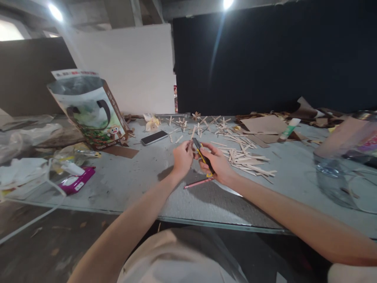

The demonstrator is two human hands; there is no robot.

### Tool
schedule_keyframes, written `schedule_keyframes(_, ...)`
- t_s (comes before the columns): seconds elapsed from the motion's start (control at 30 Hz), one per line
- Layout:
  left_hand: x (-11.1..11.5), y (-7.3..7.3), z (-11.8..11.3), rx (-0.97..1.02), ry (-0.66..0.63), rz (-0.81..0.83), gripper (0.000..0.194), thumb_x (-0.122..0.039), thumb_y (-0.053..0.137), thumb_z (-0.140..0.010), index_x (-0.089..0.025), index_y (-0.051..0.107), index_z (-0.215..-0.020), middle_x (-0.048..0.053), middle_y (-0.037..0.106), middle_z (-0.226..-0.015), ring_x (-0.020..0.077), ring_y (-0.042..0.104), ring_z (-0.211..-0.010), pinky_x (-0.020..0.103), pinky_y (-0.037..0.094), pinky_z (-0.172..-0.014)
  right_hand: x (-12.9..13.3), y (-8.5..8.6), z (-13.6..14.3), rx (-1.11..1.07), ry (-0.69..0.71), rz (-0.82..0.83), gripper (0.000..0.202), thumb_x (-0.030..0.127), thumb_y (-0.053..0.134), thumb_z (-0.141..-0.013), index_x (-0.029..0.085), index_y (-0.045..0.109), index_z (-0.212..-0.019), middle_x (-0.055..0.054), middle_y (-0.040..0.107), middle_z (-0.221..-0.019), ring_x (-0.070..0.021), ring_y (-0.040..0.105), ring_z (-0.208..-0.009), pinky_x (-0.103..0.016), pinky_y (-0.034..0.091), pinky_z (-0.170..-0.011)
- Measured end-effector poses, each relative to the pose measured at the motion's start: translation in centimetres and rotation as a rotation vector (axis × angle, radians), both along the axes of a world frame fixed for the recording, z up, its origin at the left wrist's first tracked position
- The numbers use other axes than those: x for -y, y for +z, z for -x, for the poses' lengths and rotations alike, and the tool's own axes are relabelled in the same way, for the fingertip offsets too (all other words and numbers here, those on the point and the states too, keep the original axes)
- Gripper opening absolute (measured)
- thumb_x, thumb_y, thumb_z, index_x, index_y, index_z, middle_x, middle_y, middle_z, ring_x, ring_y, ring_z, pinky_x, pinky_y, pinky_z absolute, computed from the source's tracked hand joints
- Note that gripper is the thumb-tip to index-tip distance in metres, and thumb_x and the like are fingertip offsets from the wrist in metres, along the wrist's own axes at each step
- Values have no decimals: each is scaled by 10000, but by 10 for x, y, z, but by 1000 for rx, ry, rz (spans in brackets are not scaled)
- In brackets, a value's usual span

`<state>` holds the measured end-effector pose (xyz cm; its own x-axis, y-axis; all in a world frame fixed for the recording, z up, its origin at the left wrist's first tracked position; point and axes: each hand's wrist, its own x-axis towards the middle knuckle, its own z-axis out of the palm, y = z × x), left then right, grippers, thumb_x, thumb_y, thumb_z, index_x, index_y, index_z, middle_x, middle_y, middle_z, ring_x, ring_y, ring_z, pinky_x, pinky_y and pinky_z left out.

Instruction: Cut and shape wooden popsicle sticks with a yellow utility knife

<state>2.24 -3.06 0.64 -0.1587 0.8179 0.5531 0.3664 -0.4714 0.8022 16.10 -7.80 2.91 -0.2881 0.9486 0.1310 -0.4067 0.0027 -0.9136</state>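
Observation:
My right hand (216,161) is closed around a black and yellow utility knife (207,162), its front end pointing up and away from me. Close beside it, my left hand (182,158) pinches a wooden stick (193,133) that stands up above the fingertips. The knife's tip is next to this stick; whether they touch I cannot tell. Below the hands a pinkish-red pencil-like rod (198,183) lies on the table. To the right is a pile of loose wooden sticks (247,159). Crossed stick pieces (198,127) stand behind the hands.
A phone (154,138) lies left of the sticks, near a large printed bag (88,110). A purple packet (77,181) and white cable (32,224) are at left. Cardboard pieces (263,125), a glue stick (290,129) and a clear plastic container (332,177) stand or lie at right.

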Motion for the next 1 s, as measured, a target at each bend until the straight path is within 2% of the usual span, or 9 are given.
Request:
schedule_keyframes(0.13, -7, -1, 4, 205, -69, 180, 360, -510, 602, -1010, -180, 637, -870, -1, 674, -635, 129, 649, -458, 223, 486, -479, -2, -2, -2, 41, -48, -39, 480, 557, 816, -744, 265, 515, -977, 73, 638, -744, -60, 423, -405, -207, 313, -352)
schedule_keyframes(0.27, -11, 5, 11, 304, -256, 287, 413, -577, 654, -968, -168, 629, -908, -18, 648, -601, 106, 603, -399, 205, 473, -424, -7, -4, -6, 162, -106, -142, 462, 637, 731, -789, 255, 531, -956, 59, 632, -768, -69, 454, -398, -230, 341, -347)
schedule_keyframes(0.37, -9, 9, 13, 241, -351, 294, 434, -597, 676, -944, -172, 630, -871, -21, 643, -591, 98, 583, -391, 200, 445, -402, -12, -5, -10, 234, -171, -184, 468, 663, 697, -812, 245, 567, -977, 78, 560, -694, -81, 444, -395, -232, 331, -352)
schedule_keyframes(0.5, -3, 9, 8, 132, -400, 257, 402, -566, 673, -948, -179, 659, -843, -37, 615, -543, 82, 530, -365, 192, 414, -392, -20, -6, -17, 423, -337, -244, 476, 637, 707, -826, 223, 636, -1051, 116, 428, -531, -107, 403, -393, -239, 310, -388)
schedule_keyframes(0.63, 4, 8, 4, 44, -476, 271, 345, -496, 641, -965, -200, 641, -787, -38, 616, -548, 82, 537, -388, 194, 422, -418, -23, -5, -22, 601, -466, -308, 477, 596, 740, -798, 191, 680, -1043, 77, 502, -546, -132, 443, -443, -266, 337, -453)
schedule_keyframes(0.83, 9, 8, 1, -25, -516, 286, 142, -317, 637, -930, -209, 682, -848, -60, 600, -532, 86, 515, -387, 194, 395, -422, -22, -1, -21, 634, -506, -415, 391, 601, 707, -794, 215, 650, -810, 11, 584, -621, -169, 518, -570, -291, 392, -567)
schedule_keyframes(1.0, 8, 6, 1, -98, -481, 240, 262, -420, 626, -949, -217, 685, -793, -50, 598, -521, 96, 527, -401, 209, 401, -451, -22, 0, -22, 649, -532, -449, 316, 533, 652, -822, 222, 630, -769, -7, 608, -632, -179, 537, -587, -297, 405, -586)
